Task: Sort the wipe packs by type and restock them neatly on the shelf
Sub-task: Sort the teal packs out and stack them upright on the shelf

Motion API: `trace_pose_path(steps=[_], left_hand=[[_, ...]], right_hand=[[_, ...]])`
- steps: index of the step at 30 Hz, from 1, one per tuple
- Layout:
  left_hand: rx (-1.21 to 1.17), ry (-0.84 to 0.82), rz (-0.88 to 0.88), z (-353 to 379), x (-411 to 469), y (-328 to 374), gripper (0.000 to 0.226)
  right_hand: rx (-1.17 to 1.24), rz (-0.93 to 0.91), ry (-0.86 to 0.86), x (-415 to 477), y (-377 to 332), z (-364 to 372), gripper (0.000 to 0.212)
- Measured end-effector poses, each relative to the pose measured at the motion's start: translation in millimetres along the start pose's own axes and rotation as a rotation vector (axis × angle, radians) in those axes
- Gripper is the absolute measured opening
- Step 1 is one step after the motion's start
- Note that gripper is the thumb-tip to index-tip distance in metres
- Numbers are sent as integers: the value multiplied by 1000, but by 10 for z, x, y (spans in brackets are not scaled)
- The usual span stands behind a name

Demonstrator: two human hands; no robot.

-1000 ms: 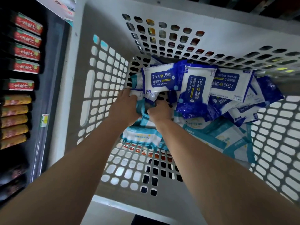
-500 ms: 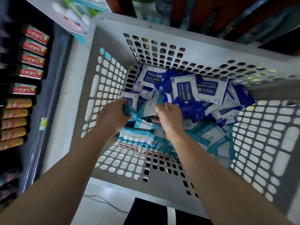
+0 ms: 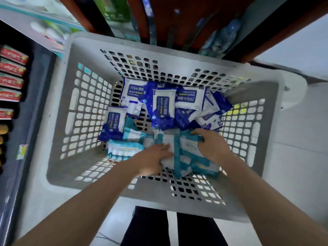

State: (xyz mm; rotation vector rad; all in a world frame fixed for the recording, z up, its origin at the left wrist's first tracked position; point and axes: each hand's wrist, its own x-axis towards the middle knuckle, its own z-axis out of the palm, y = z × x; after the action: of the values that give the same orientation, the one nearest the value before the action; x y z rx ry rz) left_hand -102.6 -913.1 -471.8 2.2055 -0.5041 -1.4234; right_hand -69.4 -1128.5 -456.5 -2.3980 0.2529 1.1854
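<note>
Shop floor, grey basket (image 3: 271, 132): early sorting, left hand (image 3: 152, 160) and right hand (image 3: 213, 146) gripping teal packs (image 3: 186, 153), blue packs (image 3: 163, 107) heaped beyond, shelving seemingly not begun.

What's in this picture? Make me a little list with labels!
Holder: grey basket with holes in its walls
Blue packs: heaped at the far side
Teal packs: near side, under both hands
Left hand: rests on a teal pack, grip unclear
Right hand: fingers curled over a teal pack's edge
</note>
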Motion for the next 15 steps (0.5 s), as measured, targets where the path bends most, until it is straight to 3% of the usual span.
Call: trace_pose_path(steps=[1,3,7,11,13,15], left_hand=[[59,-128,-16,79,66,-3,63],[82,-219,-55,140,141,-15,66],[-49,-108,-80,91,162,-77,54],[63,-162,-69,75,133,-133,48],[27,-60,-107,27,99,-140,43],[-110,171,-199,-86,47,-192,36]], right_hand=[[-115,9,-40,-16,39,11,46],[-211,40,-96,-20,107,36,43],[-299,11,-83,18,224,111,41],[-538,-31,-10,97,221,244,46],[-572,-40,30,139,123,255,49],[-525,-104,50,164,-39,276,46]])
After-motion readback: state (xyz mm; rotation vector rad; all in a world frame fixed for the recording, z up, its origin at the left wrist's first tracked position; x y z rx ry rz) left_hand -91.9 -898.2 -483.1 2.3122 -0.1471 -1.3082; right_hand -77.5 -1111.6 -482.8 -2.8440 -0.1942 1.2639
